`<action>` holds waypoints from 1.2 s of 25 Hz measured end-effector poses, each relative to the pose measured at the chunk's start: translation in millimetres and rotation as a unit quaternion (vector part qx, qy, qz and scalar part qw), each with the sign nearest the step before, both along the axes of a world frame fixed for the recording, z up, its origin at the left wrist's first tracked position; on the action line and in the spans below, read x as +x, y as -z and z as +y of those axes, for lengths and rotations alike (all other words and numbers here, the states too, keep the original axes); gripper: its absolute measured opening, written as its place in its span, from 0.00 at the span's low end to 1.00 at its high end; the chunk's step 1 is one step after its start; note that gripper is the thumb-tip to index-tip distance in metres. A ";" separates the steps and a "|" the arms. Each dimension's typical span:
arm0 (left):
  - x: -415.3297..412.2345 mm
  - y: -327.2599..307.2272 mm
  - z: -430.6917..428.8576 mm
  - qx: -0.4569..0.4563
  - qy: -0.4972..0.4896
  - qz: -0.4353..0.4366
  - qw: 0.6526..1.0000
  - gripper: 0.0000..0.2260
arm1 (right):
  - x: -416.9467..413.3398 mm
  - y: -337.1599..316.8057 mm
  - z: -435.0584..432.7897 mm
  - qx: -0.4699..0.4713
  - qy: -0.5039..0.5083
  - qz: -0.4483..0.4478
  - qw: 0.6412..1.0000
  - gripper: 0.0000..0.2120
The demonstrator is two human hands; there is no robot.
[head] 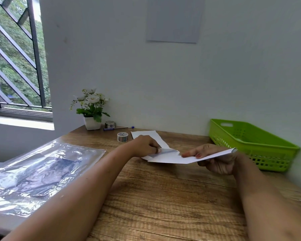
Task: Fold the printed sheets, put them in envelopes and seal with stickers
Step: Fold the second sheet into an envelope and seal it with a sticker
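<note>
Your left hand (144,145) pinches the folded sheet (165,151) with curled fingers at the left end of the envelope (170,160), just above the table (163,197). Your right hand (215,160) grips the envelope's right end, thumb on top. A green basket (250,145) stands near it.

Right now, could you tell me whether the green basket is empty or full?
Empty as far as visible: the green basket shows only its bare floor inside.

Basket (268,159) right, bag (42,171) left, tape (122,136) behind
</note>
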State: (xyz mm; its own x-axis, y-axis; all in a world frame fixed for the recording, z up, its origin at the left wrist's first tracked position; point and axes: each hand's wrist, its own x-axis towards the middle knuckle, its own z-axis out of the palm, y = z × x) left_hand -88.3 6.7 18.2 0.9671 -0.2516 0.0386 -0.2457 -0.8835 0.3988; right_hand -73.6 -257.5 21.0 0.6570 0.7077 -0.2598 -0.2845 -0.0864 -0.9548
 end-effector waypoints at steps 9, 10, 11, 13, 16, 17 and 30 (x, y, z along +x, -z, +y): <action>-2.9 -4.2 10.6 -0.074 0.059 0.141 0.986 0.27 | 10.5 5.2 -0.9 -0.049 0.093 -0.009 0.994 0.14; -3.0 -4.3 11.0 -0.084 0.057 0.143 0.984 0.26 | 9.8 3.4 3.7 -0.079 0.085 -0.032 0.993 0.14; -3.3 -4.1 11.3 -0.097 0.054 0.142 0.984 0.26 | 7.3 1.7 10.0 -0.115 0.078 -0.065 0.988 0.13; -3.9 -4.6 12.2 -0.112 0.049 0.132 0.984 0.25 | 3.1 -1.3 26.5 -0.157 0.074 -0.128 0.976 0.11; -3.9 -3.9 12.1 -0.125 0.038 0.106 0.986 0.23 | 0.1 -0.8 52.2 -0.163 0.086 -0.203 0.962 0.07; -3.8 -3.2 11.4 -0.138 0.032 0.094 0.985 0.22 | -1.0 0.6 59.8 -0.185 0.095 -0.236 0.949 0.07; -2.5 3.3 -7.9 -0.060 0.063 -0.259 0.962 0.15 | -15.3 -25.1 26.2 -0.107 -0.094 -0.054 0.988 0.22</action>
State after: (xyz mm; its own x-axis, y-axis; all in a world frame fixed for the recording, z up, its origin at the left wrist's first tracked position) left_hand -90.8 -1.3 14.9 0.7717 -0.3302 0.5435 -0.5419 -0.7888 0.2901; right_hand -88.9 -231.2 46.2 0.5511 0.7566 -0.3520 -0.1419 -0.3307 -0.9330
